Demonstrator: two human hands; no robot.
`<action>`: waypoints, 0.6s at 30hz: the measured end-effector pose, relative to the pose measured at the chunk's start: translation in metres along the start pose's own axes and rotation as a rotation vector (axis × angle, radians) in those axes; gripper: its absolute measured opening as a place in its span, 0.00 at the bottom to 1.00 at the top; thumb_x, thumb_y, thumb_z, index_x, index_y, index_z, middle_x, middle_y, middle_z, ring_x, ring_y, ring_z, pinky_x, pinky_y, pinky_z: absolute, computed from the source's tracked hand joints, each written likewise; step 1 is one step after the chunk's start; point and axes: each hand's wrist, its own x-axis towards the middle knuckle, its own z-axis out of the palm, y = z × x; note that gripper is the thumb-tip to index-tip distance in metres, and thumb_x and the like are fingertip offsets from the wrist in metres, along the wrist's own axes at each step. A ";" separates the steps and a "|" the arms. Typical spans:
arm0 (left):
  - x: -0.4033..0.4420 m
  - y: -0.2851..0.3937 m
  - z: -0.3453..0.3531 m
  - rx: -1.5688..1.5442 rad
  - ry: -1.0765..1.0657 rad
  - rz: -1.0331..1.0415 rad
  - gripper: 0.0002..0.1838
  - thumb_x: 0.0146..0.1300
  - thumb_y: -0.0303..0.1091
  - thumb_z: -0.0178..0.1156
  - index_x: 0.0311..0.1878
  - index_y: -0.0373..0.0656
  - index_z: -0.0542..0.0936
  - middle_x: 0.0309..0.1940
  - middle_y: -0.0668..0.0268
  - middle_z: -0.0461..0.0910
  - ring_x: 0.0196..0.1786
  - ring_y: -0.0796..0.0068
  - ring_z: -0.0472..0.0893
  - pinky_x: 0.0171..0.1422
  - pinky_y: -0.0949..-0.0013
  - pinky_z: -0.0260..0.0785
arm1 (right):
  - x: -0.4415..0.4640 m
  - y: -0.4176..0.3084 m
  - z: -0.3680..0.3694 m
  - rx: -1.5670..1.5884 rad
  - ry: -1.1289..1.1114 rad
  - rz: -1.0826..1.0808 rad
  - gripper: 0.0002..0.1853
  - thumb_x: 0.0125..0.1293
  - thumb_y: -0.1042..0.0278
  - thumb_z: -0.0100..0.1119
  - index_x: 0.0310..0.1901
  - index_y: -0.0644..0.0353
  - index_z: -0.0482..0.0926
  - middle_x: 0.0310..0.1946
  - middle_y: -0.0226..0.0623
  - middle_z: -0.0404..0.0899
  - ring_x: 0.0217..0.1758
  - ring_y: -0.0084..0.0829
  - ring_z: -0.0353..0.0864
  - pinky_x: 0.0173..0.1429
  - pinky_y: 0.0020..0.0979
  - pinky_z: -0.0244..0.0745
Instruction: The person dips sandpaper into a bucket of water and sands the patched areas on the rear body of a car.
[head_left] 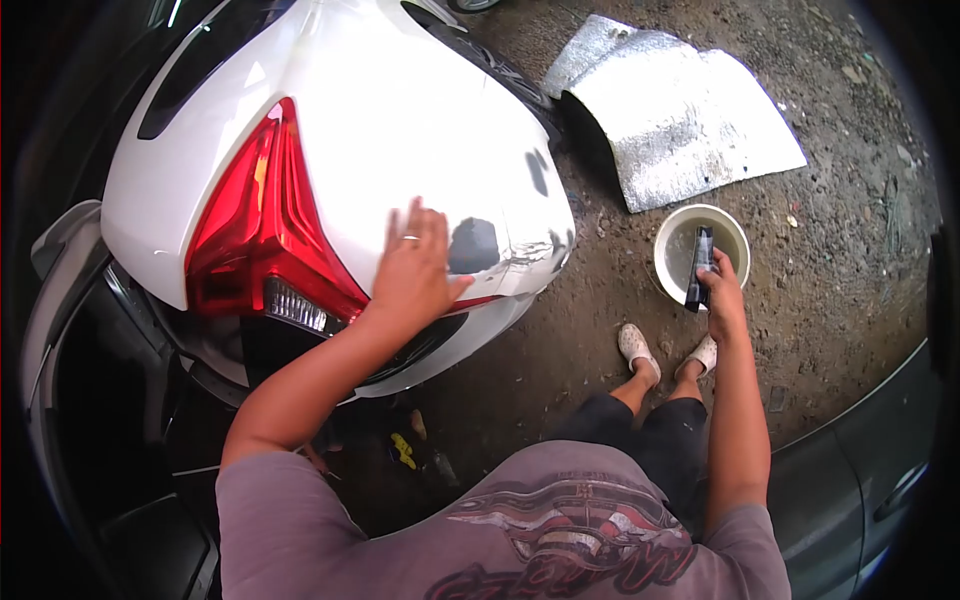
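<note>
My left hand is spread over the white rear corner of a car, between the red tail light and a grey patch on the paint. Its fingers are apart and slightly blurred, with a ring on one of them. Over a white bucket of cloudy water, my right hand grips a narrow black sanding block. Scuffed, cracked-looking paint shows at the bumper's corner, beside more grey spots.
A silvery foil-faced sheet lies bent on the muddy ground beyond the bucket. A dark car stands close at the lower right. The white car's open tailgate area is at the left. A yellow object lies low near the bumper.
</note>
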 end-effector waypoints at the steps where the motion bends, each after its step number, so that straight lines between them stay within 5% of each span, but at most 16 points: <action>1: -0.012 -0.009 -0.006 0.000 0.059 -0.124 0.58 0.73 0.72 0.58 0.84 0.25 0.61 0.84 0.38 0.62 0.91 0.37 0.47 0.92 0.36 0.41 | 0.000 -0.001 0.003 -0.004 -0.001 0.004 0.30 0.72 0.76 0.60 0.76 0.58 0.74 0.49 0.31 0.82 0.50 0.26 0.79 0.57 0.29 0.73; 3: -0.023 -0.024 -0.012 -0.032 0.087 -0.376 0.61 0.73 0.74 0.56 0.85 0.22 0.57 0.85 0.33 0.58 0.92 0.36 0.40 0.93 0.35 0.36 | 0.002 -0.002 0.009 -0.006 -0.025 0.000 0.30 0.72 0.76 0.60 0.76 0.58 0.74 0.49 0.31 0.82 0.50 0.26 0.79 0.57 0.29 0.73; 11: -0.048 0.019 0.029 -0.102 0.299 -0.274 0.61 0.72 0.67 0.63 0.83 0.17 0.56 0.80 0.29 0.62 0.91 0.31 0.44 0.93 0.35 0.34 | -0.003 0.001 0.021 -0.045 -0.073 0.010 0.31 0.72 0.78 0.59 0.77 0.59 0.72 0.52 0.34 0.81 0.53 0.27 0.79 0.60 0.30 0.73; 18: 0.042 -0.068 -0.012 -0.141 0.088 -0.576 0.60 0.76 0.73 0.54 0.84 0.20 0.56 0.85 0.32 0.57 0.91 0.38 0.50 0.94 0.42 0.38 | 0.001 0.008 0.011 -0.027 -0.076 0.037 0.32 0.72 0.78 0.60 0.78 0.60 0.72 0.53 0.34 0.81 0.54 0.28 0.79 0.61 0.30 0.73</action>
